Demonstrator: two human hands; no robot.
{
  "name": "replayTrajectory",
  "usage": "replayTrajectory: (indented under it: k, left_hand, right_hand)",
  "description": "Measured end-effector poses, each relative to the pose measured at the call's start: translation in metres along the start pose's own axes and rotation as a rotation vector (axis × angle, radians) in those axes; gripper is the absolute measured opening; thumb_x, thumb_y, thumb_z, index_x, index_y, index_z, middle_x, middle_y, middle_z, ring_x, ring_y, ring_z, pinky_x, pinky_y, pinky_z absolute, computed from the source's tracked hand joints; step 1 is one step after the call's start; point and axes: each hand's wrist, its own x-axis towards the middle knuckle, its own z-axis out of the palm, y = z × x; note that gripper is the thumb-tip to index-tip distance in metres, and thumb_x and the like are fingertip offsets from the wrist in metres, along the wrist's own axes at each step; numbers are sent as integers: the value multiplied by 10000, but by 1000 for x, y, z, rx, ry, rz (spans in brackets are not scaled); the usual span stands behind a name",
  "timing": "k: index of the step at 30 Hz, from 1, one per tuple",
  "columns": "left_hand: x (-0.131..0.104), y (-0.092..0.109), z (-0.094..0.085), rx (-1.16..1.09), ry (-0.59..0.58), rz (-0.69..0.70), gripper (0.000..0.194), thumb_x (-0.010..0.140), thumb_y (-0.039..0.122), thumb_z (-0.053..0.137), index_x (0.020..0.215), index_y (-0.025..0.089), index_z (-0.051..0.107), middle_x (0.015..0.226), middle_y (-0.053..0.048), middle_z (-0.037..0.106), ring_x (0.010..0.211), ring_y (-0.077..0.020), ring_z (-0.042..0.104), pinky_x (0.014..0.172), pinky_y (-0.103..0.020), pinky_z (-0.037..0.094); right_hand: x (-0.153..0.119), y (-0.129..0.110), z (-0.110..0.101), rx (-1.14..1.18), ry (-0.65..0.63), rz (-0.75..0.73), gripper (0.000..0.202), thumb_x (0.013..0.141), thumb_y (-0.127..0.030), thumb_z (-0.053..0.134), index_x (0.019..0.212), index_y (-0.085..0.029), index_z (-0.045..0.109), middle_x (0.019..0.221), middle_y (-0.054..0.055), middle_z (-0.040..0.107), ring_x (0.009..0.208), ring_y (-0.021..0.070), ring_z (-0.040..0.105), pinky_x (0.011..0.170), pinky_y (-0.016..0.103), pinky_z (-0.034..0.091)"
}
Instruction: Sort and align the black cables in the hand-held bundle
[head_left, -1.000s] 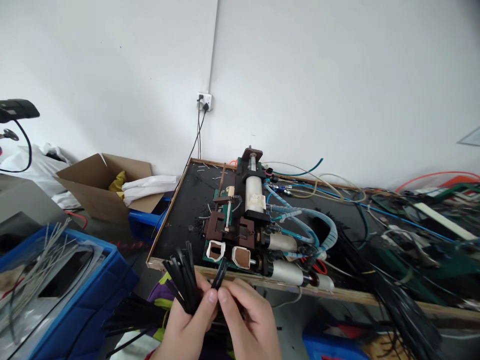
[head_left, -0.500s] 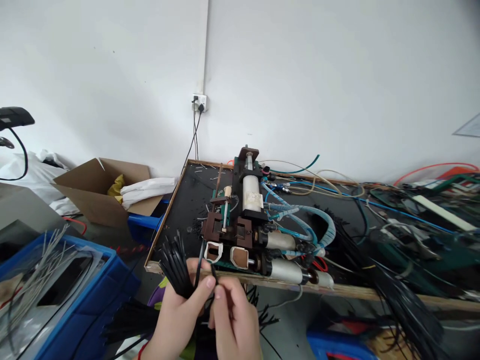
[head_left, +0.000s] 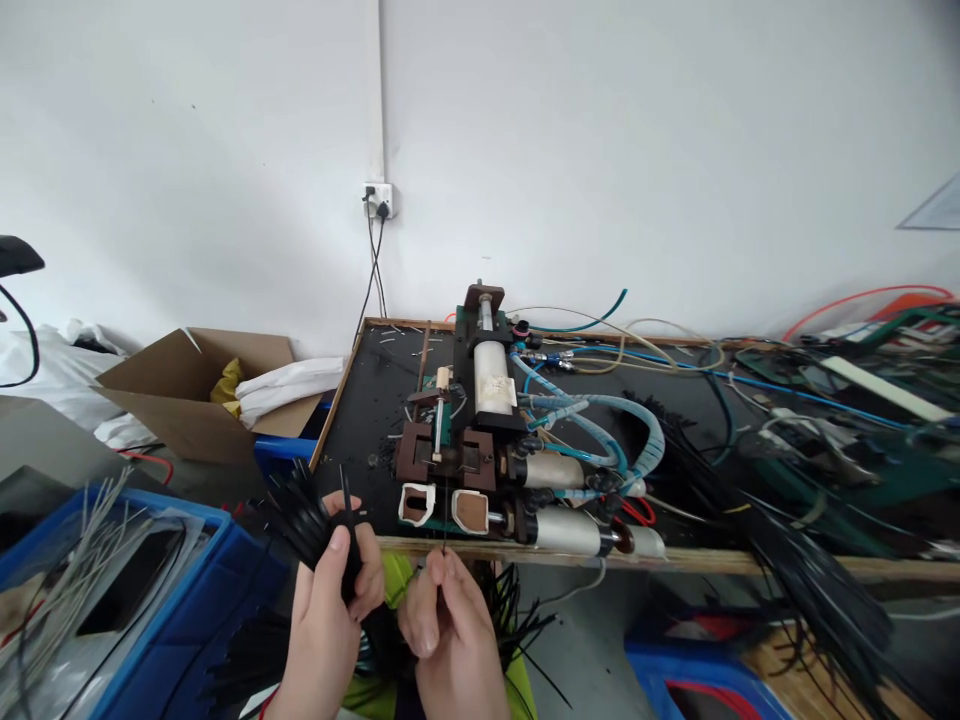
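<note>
My left hand (head_left: 334, 585) is closed around a bundle of black cables (head_left: 296, 515), whose ends fan out toward the upper left. One cable stands apart from the bundle beside its thumb. Pinched in the fingertips of my right hand (head_left: 454, 615) is a single thin black cable (head_left: 445, 535). It points away from me, toward the gap between the two white-rimmed jaws (head_left: 470, 512) of a pneumatic machine (head_left: 495, 380). Whether the cable's tip touches the machine is too fine to tell. The lower part of the bundle is hidden behind my hands.
The machine, with metal cylinders and blue air hoses (head_left: 652, 440), sits on a black, wood-edged bench (head_left: 712, 565). A long black cable bundle (head_left: 810, 600) hangs over the bench edge at right. Blue crates (head_left: 180, 610) and a cardboard box (head_left: 165, 410) stand at left.
My hands, close together before, have moved apart. The left hand with the bundle shifted left and down; the right hand now holds one cable in front of the jaws. The view shifted slightly.
</note>
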Motion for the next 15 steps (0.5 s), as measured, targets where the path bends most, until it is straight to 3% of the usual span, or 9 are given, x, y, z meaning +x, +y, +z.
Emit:
replayTrajectory:
  k: [6, 15]
  left_hand:
    - [2, 3, -1, -47, 24, -11, 187, 968, 408, 622, 1007, 234, 567, 484, 96, 429, 360, -79, 249, 366, -183, 229]
    - [1, 6, 1, -53, 29, -9, 176, 949, 394, 649, 987, 248, 559, 483, 91, 450, 347, -78, 282, 370, -184, 243]
  right_hand:
    - [11, 5, 8, 186, -62, 82, 222, 854, -341, 803, 747, -197, 673, 420, -103, 408, 393, 71, 195, 412, 200, 257]
    - [11, 6, 10, 267, -35, 20, 217, 858, -323, 808, 734, -204, 675, 425, -106, 380, 420, 80, 171, 428, 209, 256]
